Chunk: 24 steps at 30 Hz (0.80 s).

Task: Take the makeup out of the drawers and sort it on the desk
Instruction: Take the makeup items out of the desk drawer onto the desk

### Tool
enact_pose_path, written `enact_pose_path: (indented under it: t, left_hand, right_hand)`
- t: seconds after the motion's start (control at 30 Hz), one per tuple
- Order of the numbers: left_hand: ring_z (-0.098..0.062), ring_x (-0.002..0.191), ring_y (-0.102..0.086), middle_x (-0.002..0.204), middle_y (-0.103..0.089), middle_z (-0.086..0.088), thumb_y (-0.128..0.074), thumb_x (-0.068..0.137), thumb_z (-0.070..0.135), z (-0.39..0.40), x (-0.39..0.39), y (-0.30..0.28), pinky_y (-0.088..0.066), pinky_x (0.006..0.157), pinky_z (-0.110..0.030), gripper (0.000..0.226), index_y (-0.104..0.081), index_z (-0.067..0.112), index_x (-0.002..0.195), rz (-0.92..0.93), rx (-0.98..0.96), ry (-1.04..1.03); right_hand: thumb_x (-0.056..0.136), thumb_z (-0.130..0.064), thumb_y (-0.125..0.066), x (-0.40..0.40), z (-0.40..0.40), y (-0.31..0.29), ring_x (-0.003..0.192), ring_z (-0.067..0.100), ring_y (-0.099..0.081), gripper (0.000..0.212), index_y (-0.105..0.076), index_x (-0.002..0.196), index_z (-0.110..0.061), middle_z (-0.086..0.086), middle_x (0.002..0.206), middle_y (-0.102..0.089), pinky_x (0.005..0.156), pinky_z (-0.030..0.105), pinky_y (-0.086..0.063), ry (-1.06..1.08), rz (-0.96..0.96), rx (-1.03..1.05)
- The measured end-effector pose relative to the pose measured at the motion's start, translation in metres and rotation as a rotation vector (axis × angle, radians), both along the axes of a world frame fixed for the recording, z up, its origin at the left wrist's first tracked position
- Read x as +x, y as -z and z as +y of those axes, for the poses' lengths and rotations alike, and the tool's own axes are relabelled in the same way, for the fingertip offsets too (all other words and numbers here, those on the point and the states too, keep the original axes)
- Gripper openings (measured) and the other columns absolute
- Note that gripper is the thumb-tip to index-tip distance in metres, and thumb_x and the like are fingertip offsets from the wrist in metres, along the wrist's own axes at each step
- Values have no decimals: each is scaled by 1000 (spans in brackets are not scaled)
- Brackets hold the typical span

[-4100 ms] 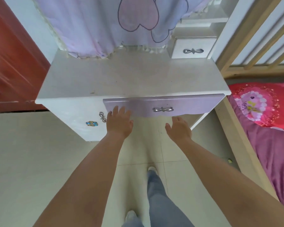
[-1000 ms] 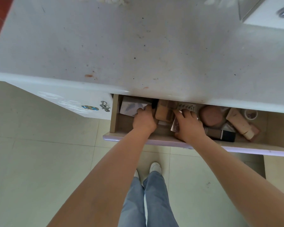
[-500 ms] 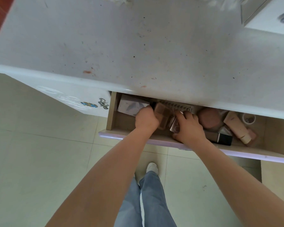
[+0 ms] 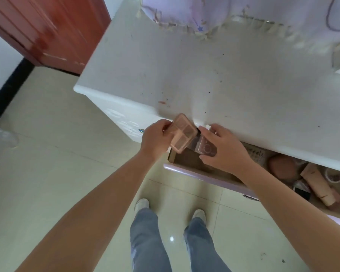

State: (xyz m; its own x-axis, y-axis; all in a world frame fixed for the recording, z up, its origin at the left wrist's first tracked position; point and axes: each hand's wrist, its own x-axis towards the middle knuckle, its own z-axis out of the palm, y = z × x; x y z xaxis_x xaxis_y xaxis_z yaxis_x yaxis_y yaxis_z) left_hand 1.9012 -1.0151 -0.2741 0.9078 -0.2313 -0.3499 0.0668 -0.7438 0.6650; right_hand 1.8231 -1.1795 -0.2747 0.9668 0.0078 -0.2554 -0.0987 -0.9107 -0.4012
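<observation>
1. Left hand [image 4: 155,140] grips a pink palette [image 4: 183,134], lifted above the open drawer [image 4: 204,174] at the desk [image 4: 214,75] edge.
2. Right hand [image 4: 224,149] pinches a clear case [image 4: 205,147] over the drawer.
3. Tubes [image 4: 318,187] lie in the drawer.

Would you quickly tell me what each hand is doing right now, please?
Left hand: grips the pink palette, lifted above the open drawer.
Right hand: holds a clear plastic case at the desk edge.

Bare forearms, blue jeans [image 4: 147,242], pale shoes [image 4: 142,204].
</observation>
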Motion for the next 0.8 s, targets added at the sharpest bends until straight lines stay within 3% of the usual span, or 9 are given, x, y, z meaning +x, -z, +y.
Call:
enact_pose_path:
  t: [0.1,0.2,0.4,0.47,0.5,0.57,0.63,0.73,0.8]
  left_hand:
    - [-21,98,-59,107,-66,-7,-54,88,13,28,25,-4,-37,77,-17,25,-60,6,112,-51,-54,-36]
    - [-16,90,-55,110,-64,-8,-53,89,10,61,54,-7,-35,66,-8,27,-58,4,115,-92,-134,-101]
    - [-19,93,-54,104,-57,-4,-52,89,11,113,124,-13,-38,78,-22,34,-49,8,123,-128,-235,-298]
    - [-23,97,-55,115,-53,-10,-52,88,8,126,147,-11,-39,77,-23,33,-50,7,121,-158,-199,-300]
    - [-25,98,-54,119,-49,-12,-52,88,8,131,156,-10,-40,77,-23,33,-51,7,121,-159,-176,-296]
    - [-27,98,-54,120,-46,-15,-58,85,10,141,170,-7,-44,80,-28,35,-51,6,119,-144,-137,-265]
    - [-28,100,-52,120,-44,-15,-64,81,14,150,177,-1,-46,85,-33,41,-49,6,119,-124,-102,-237]
    - [-29,107,-49,122,-43,-13,-66,82,18,158,180,6,-42,86,-30,44,-48,7,120,-122,-77,-259]
    - [-29,115,-44,125,-42,-13,-64,84,23,160,182,10,-39,91,-32,46,-46,7,124,-149,-22,-257]
  right_hand:
    - [77,-29,-66,34,33,-6,128,30,-31,75,-29,141,-20,9,143,-32,102,41,-38,50,-50,-75]
    - [77,-26,-66,67,57,-6,132,29,-27,80,-21,143,-15,5,146,-29,104,42,-32,244,-1,-81]
    - [78,-12,-65,133,113,8,134,32,-28,47,-49,122,-6,11,142,-37,103,47,-31,290,-105,-71]
    - [75,0,-55,155,131,17,108,40,-49,25,-61,99,-1,20,115,-55,88,51,-45,212,-315,-33]
    - [74,2,-49,163,138,23,88,38,-52,20,-61,88,1,21,97,-57,76,48,-49,186,-405,-17]
    - [74,3,-44,175,150,30,76,31,-43,16,-57,82,1,18,84,-53,66,39,-48,147,-467,-23]
    - [74,3,-43,184,158,36,81,30,-39,16,-52,87,-2,20,90,-54,70,38,-47,164,-487,-24]
    - [79,-5,-37,187,163,44,90,26,-33,21,-45,98,-8,24,99,-57,90,54,-44,211,-551,-44]
    - [79,-5,-37,187,164,48,93,24,-33,25,-49,101,-6,26,101,-59,96,58,-37,227,-586,-79]
